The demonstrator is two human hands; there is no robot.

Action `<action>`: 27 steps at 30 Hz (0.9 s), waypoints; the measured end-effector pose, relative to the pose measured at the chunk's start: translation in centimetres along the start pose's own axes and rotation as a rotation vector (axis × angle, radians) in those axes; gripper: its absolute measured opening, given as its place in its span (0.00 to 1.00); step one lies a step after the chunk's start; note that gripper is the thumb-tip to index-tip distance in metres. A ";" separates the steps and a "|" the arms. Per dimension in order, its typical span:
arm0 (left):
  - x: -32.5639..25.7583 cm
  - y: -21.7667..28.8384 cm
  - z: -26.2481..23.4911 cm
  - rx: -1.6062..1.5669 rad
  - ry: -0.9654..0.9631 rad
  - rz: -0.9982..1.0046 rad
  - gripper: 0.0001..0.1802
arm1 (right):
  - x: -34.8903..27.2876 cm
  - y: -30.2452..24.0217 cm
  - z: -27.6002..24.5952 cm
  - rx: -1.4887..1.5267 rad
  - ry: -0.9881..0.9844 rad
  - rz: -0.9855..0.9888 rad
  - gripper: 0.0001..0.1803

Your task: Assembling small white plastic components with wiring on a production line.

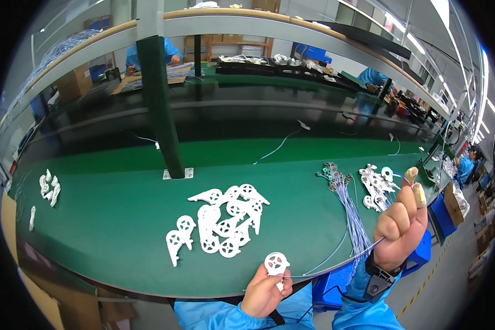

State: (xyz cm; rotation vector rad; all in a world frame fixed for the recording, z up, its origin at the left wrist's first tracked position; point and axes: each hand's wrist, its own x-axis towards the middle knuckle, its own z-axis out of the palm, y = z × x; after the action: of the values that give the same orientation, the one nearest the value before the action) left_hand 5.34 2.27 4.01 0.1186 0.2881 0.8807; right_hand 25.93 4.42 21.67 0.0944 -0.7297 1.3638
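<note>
Near the table's front edge, my left hand (261, 294) is closed on a white plastic part (276, 263) with a round, spoked head. A thin blue-violet cable (297, 276) runs from this part toward my right hand (399, 228), raised at the right. Its lower fingers are curled round the cable, while two fingers with pale finger covers point up. Beyond my left hand lies a loose pile of similar white parts (209, 215). A bundle of thin cables (346, 212) with small coloured ends lies beside my right hand, next to another heap of white parts (375, 187).
A few small white pieces (54, 192) lie at the far left of the green table (115, 220). A dark green post (162, 115) stands on it. Behind runs a black belt-like surface (231, 115) with stray cables. Blue bins (333, 286) stand below the right edge. Other people work farther off.
</note>
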 end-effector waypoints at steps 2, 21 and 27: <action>-0.7 0.4 0.3 -0.015 0.012 0.016 0.18 | -0.5 -0.4 -0.8 -0.037 -0.017 -0.039 0.21; 0.6 -1.5 -0.8 1.048 0.352 0.447 0.14 | -2.7 0.1 0.3 0.022 -0.150 -0.196 0.17; 0.2 -0.5 -0.5 0.256 0.185 0.064 0.14 | -2.1 -0.1 -0.1 0.008 -0.161 -0.252 0.17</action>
State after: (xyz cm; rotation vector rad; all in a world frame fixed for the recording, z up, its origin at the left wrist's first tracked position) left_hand 5.72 2.09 3.39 0.2857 0.5727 0.9168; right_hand 26.00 2.63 20.53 0.2957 -0.8179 1.1266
